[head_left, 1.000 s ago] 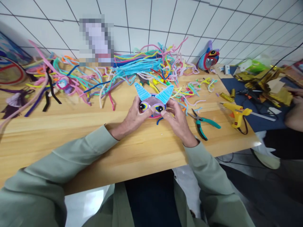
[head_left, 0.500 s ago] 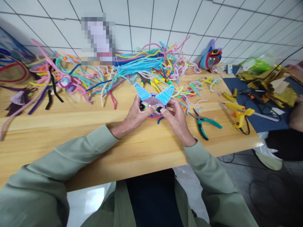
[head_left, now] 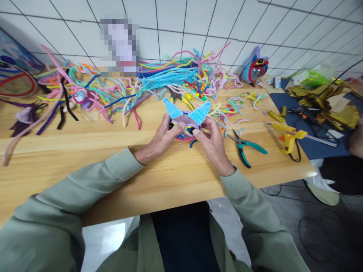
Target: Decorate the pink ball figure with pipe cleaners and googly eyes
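A pipe-cleaner animal face (head_left: 185,121) with two light blue pointed ears and big googly eyes rests on the wooden table (head_left: 85,158). My left hand (head_left: 160,141) grips its left side, thumb lying over the left eye. My right hand (head_left: 212,145) holds its right side, thumb and forefinger pinched by the right eye. Both hands are closed on the face. A short blue pipe-cleaner end sticks out under it.
A big tangle of coloured pipe cleaners (head_left: 159,83) lies behind the face. Teal-handled pliers (head_left: 245,147) and a yellow glue gun (head_left: 286,136) lie to the right. A finished fish-like figure (head_left: 253,70) stands at the back. Another person's hand (head_left: 356,139) and gold foil are at far right.
My left thumb has slid over the left eye. The view has shifted slightly; the face stays where it was.
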Motion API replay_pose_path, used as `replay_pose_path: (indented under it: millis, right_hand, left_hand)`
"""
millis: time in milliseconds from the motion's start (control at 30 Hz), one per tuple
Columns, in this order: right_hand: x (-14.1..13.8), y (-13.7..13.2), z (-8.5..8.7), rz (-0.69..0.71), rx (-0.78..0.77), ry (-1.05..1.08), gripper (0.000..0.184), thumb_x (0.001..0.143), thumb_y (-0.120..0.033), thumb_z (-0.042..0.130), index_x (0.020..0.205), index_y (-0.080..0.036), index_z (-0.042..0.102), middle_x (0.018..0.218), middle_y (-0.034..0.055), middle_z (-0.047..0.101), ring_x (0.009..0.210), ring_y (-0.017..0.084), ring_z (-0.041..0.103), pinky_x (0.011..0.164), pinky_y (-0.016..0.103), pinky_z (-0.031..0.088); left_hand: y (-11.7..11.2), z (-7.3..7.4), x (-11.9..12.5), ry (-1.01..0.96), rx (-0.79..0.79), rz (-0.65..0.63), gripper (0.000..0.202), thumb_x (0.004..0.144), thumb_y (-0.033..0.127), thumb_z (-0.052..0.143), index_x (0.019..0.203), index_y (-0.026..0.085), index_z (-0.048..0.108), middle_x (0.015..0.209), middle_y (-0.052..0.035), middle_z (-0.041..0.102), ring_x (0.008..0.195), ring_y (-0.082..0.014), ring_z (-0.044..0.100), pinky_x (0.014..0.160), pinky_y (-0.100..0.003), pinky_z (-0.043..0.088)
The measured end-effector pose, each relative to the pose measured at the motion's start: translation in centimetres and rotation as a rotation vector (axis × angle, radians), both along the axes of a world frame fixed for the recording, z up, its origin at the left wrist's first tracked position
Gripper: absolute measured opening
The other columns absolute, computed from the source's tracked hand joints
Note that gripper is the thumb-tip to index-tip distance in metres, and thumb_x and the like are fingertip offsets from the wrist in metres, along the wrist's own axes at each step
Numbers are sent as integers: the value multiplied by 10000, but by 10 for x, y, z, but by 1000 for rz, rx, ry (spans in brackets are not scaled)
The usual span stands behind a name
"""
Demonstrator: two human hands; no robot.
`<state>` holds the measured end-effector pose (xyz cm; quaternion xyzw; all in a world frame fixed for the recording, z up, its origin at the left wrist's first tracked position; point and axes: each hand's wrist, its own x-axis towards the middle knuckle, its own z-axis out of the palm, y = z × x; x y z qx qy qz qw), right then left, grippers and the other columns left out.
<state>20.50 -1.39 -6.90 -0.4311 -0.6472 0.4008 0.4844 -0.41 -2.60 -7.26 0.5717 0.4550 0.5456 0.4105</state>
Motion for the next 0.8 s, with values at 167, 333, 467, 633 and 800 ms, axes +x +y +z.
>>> replay_pose_path:
  millis: [167,333,467,633,800]
  right_hand:
    - [-1,-3,5,0,-12,-32,452,982,-624,809,1270,-312,655,1324,64,735,1208,245,726,990,422,678]
    - [-3,-4,6,-7,-10,-27,447,972,-592,821,1273,-306,656,1342,82,735,1214,267,726,984,455,691]
    - [-5,-4,6,-23,-16,-22,465,950,-589,842,1265,-303,655,1332,82,737,1201,268,729,970,459,697]
    - [-5,-6,5,-25,2,-33,449,960,-573,827,1274,-305,652,1344,80,729,1199,262,730,978,458,692]
    - [-6,-7,7,-39,-10,-36,470,942,-595,839,1271,-312,660,1344,76,739,1211,271,725,985,473,697]
  left_hand:
    - [1,4,4,64,6,69,558,936,665,808,1248,241,623,1123,-64,729,1003,-270,690,904,-429,613]
    - [1,9,5,112,-28,109,519,915,577,769,1253,214,616,1152,-60,731,1027,-243,683,935,-384,574]
    - [0,11,4,119,-62,127,517,886,561,789,1235,217,625,1158,-55,742,1036,-237,680,928,-373,560]
    - [-1,16,10,181,-99,221,465,816,497,834,1121,219,620,1034,-38,716,924,-228,641,829,-362,538]
    - [-4,22,14,166,-151,258,466,813,513,816,1118,217,626,1042,-48,730,943,-241,648,832,-371,546]
